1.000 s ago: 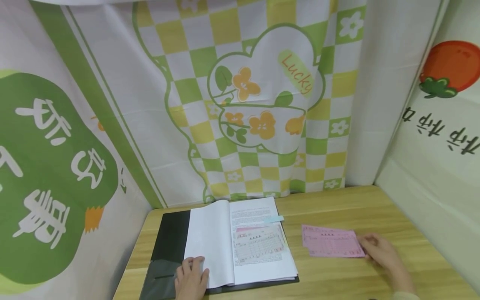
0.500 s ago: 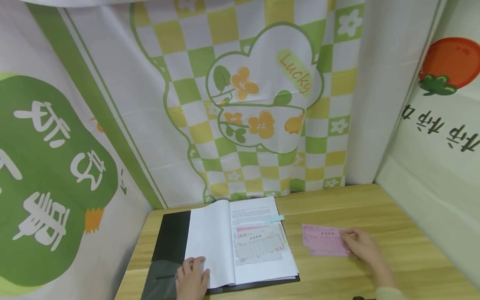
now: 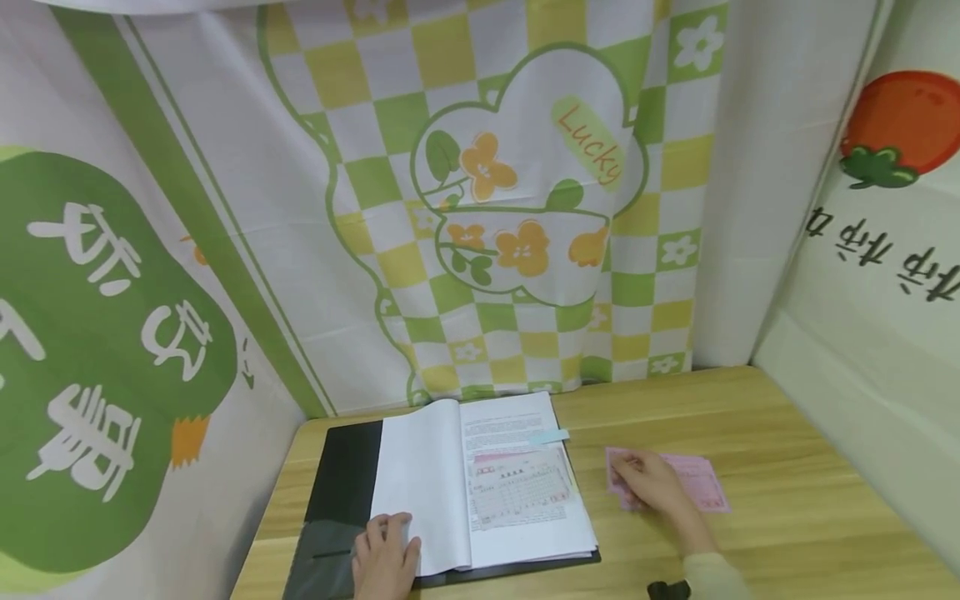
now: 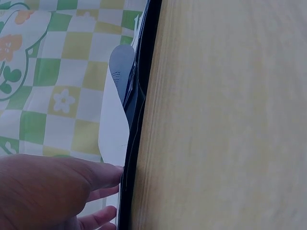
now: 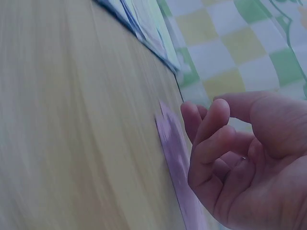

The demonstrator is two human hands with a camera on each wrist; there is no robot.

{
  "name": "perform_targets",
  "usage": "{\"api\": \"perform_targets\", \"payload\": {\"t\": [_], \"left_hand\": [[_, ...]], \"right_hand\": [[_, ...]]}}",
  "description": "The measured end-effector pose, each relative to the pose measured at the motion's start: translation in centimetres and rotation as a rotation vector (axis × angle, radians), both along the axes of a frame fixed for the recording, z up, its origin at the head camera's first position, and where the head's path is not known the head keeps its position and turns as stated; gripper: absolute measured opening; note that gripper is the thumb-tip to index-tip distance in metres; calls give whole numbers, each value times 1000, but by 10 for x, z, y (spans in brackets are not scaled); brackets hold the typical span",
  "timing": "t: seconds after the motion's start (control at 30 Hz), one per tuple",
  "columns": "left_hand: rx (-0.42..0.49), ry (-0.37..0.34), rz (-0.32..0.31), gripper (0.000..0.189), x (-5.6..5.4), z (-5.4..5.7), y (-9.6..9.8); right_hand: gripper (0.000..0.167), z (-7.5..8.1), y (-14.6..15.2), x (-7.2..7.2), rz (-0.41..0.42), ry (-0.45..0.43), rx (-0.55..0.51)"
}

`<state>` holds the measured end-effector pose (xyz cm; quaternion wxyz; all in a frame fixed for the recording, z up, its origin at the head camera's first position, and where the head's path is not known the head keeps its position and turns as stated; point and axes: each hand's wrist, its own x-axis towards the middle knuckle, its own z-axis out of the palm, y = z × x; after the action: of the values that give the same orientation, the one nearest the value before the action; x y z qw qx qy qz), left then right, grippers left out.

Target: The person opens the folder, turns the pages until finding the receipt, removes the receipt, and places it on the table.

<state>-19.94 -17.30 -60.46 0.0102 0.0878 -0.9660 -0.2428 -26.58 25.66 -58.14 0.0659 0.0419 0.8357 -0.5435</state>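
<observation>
My left hand (image 3: 384,557) rests flat on the blank left page (image 3: 416,492) of an open black folder (image 3: 352,454), its fingertips near the page's lower edge. In the left wrist view, the thumb and fingers (image 4: 103,175) lie against the white paper. My right hand (image 3: 651,482) is over the left part of the pink printed slips (image 3: 705,482), hiding much of them. Seen from the right wrist, its fingers (image 5: 211,143) are loosely bent just above the slips (image 5: 175,153), with nothing between them and the thumb.
On the folder's right page (image 3: 525,542) lies another printed slip (image 3: 521,487), with pink paper under its upper edge. A light blue tab (image 3: 550,437) sticks out at the page's side. Everything rests on a wooden table (image 3: 795,467), enclosed by patterned curtains (image 3: 495,333).
My right hand has moved left across the pink slips, from their right edge to their left part. The slips stay about where they were. The left hand keeps its place on the page.
</observation>
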Motion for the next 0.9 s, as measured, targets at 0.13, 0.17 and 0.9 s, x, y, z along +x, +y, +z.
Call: {"api": "perform_targets", "payload": {"t": [0.13,0.17,0.9], "left_hand": [[5,-9,6,35,0,0,2],[7,-12,11,35,0,1,2],[7,11,-3,36,3,5,1]], "right_hand": [[30,-3,-20,-3,28,-33,-45],[30,-4,-25,-4,35,-39,-48],[31,-1,-58,1,38,-11,87]]}}
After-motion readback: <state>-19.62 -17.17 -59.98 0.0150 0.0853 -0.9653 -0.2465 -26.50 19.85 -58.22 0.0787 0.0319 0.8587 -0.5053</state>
